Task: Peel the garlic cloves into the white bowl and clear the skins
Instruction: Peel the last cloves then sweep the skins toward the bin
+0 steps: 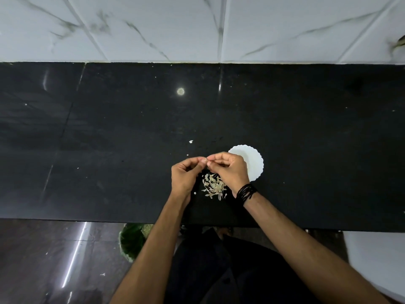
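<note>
Right now the peeling is underway over the black counter (109, 139): the left hand (186, 174) and right hand (230, 170) meet fingertip to fingertip, both pinching a garlic clove (206, 160) too small to make out well. Once bare, I'd say it needs dropping into the white bowl (252, 163) at three o'clock, touching behind the right hand. At six o'clock lies the heap of skins (213, 186), with a stray flake (191, 141) at eleven and a green bin (131, 242) below the counter edge; nothing blocks the bowl.
</note>
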`<state>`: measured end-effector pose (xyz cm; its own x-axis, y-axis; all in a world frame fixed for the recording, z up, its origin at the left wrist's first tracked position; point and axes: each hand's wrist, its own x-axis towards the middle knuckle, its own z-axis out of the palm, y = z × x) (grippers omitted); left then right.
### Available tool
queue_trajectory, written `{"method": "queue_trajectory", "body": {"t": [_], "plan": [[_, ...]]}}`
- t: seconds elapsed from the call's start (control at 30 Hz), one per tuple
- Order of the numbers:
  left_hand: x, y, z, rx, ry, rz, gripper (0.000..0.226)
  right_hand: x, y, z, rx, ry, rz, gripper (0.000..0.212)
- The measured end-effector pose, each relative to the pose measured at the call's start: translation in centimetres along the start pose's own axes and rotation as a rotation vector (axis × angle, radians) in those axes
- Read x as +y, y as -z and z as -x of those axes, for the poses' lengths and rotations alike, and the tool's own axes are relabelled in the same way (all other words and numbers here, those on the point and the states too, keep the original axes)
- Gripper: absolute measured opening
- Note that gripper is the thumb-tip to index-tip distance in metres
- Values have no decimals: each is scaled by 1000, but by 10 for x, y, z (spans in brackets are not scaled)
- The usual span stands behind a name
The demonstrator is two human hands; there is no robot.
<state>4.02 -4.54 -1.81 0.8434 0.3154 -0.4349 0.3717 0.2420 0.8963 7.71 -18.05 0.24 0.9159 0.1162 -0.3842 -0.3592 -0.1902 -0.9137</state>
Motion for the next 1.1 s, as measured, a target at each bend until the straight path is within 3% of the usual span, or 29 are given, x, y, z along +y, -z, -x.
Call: {"method": "queue_trajectory", "body": {"t": [0.8, 1.1], "plan": [[-14, -15, 18, -67, -82, -121, 9, 7, 10, 15, 30, -111, -52, 15], [-10, -18, 14, -215, -108, -343, 18, 10, 11, 20, 94, 78, 152, 8]]}}
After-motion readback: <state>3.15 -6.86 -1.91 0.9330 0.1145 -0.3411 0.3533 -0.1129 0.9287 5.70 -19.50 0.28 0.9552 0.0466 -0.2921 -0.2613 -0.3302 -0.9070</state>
